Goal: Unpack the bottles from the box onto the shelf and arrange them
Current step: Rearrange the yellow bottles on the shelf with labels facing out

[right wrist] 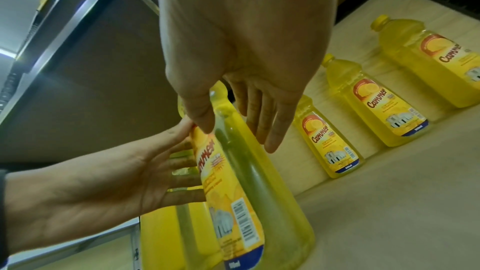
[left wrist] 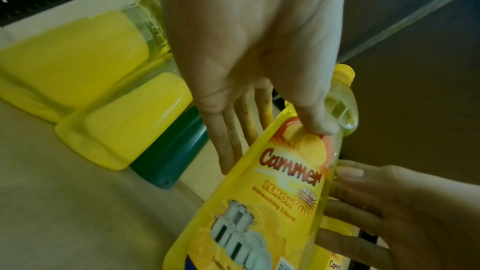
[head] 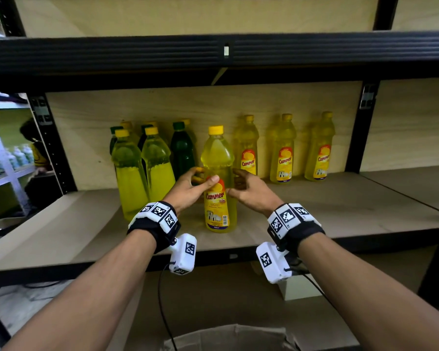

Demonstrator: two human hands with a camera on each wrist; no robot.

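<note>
Bottles of yellow liquid stand grouped at the left (head: 129, 171), with a dark green bottle (head: 182, 148) behind; I want the Cammer lemon bottle (head: 218, 183) squared up beside them, label facing me, so I should turn it slowly on its base and keep it upright rather than lift it; my left hand (head: 188, 188) has its thumb on the label and its fingers round the far side; my right hand (head: 251, 191) cups the other flank, fingers lightly curved; the bottle stands on the shelf (head: 340, 214) between my palms; three labelled bottles (head: 281, 150) line the back on the right.
</note>
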